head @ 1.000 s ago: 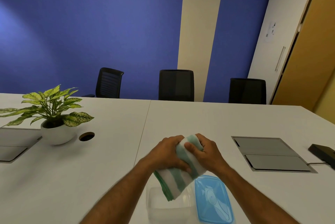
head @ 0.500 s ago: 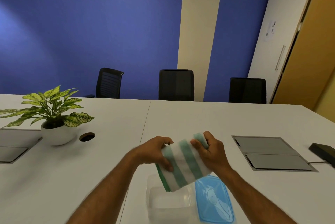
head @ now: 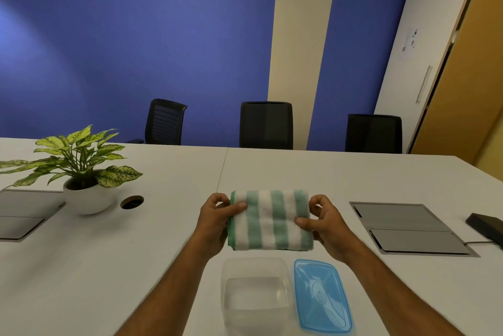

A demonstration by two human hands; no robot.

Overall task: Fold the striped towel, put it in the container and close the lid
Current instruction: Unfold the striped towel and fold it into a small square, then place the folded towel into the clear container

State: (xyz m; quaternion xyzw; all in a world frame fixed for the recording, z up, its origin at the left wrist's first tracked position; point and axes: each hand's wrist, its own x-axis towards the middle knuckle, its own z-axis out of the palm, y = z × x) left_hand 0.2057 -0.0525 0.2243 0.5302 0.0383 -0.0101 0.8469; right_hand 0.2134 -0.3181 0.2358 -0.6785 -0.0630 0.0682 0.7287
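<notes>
The green-and-white striped towel [head: 270,220] is folded into a thick flat rectangle, held level just beyond the container. My left hand [head: 215,220] grips its left edge and my right hand [head: 325,222] grips its right edge, thumbs on top. The clear plastic container [head: 254,295] stands open and empty on the white table, close to me. Its blue lid [head: 322,296] lies flat on the table, touching the container's right side.
A potted plant in a white bowl [head: 81,172] and a round cable hole [head: 132,201] are at the left. Grey table hatches [head: 408,228] sit at right and far left. A black device [head: 487,225] lies at the right edge. Black chairs [head: 266,125] line the far side.
The towel, bunched and tilted between my hands over the container, is now spread flat and level. Both hands moved apart to its two ends and slightly away from me.
</notes>
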